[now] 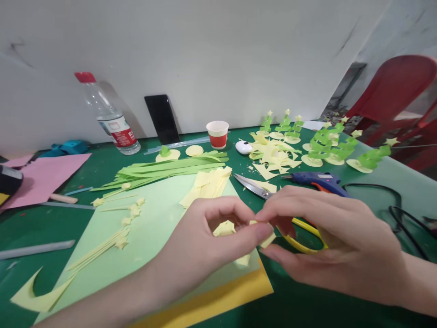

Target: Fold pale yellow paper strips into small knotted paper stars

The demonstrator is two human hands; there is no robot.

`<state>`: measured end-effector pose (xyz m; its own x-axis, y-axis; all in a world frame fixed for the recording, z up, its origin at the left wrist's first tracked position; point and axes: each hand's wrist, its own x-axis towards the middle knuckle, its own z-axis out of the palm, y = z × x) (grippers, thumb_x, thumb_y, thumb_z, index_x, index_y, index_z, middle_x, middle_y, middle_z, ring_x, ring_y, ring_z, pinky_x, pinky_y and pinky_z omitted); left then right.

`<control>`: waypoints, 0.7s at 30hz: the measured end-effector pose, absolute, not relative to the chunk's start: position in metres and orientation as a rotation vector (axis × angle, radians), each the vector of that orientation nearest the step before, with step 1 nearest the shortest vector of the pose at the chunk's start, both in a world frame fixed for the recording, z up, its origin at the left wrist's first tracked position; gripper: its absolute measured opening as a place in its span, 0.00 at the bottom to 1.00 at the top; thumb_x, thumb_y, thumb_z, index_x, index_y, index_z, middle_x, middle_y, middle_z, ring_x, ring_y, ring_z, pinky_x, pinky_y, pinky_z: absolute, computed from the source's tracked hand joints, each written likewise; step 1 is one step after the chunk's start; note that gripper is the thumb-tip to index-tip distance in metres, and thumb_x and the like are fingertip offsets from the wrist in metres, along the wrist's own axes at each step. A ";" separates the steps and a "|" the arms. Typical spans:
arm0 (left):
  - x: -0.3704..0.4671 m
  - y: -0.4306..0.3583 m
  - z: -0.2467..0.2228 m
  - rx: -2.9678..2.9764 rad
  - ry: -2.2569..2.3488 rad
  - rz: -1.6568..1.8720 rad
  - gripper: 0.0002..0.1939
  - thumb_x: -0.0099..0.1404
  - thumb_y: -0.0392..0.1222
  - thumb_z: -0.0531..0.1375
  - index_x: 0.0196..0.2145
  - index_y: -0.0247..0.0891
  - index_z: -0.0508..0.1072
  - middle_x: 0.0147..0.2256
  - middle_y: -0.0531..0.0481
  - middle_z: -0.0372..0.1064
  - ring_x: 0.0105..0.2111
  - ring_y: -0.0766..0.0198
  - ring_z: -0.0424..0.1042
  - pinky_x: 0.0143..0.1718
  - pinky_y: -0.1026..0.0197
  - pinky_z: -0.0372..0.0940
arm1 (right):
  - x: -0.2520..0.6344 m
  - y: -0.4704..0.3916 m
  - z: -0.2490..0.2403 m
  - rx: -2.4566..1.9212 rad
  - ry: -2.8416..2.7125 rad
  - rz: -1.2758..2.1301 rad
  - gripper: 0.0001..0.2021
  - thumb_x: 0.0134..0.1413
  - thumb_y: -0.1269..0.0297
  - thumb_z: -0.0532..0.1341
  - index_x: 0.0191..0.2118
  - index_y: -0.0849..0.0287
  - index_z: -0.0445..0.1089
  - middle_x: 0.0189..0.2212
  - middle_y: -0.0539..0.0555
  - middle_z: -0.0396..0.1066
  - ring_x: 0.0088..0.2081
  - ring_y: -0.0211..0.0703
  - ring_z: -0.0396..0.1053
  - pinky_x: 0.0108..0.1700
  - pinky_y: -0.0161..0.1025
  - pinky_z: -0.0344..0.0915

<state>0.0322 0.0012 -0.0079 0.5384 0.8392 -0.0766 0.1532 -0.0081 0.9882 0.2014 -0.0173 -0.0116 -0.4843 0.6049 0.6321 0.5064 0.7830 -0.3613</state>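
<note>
Between the fingertips of my left hand (221, 232) and my right hand (327, 241) is a small pale yellow paper strip (268, 240), pinched by both. Fingers cover most of it. Under my hands lies a light green paper sheet (150, 228) over a yellow-orange sheet (235, 291). More yellow paper strips (208, 184) sit in a pile just beyond my left hand. Scissors (254, 186) with yellow handles lie partly behind my right hand. To the left are small paper stars (134, 209) and a bundle of thin strips with stars at their ends (102, 246).
Long green paper strips (170, 168) lie behind the sheet. A bottle (114, 118), a phone (162, 119) and a paper cup (217, 135) stand by the wall. A blue glue gun (317, 180), its cord (392, 191), yellow scraps (275, 152) and several star-topped green paper pieces (321, 143) are rightward.
</note>
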 end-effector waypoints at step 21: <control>0.024 0.010 -0.001 1.285 0.841 0.489 0.06 0.53 0.37 0.62 0.20 0.38 0.75 0.20 0.58 0.66 0.21 0.74 0.60 0.23 0.73 0.56 | 0.210 -0.009 -0.006 -0.763 -2.240 0.256 0.10 0.45 0.77 0.55 0.34 0.57 0.61 0.22 0.47 0.68 0.23 0.31 0.65 0.25 0.28 0.63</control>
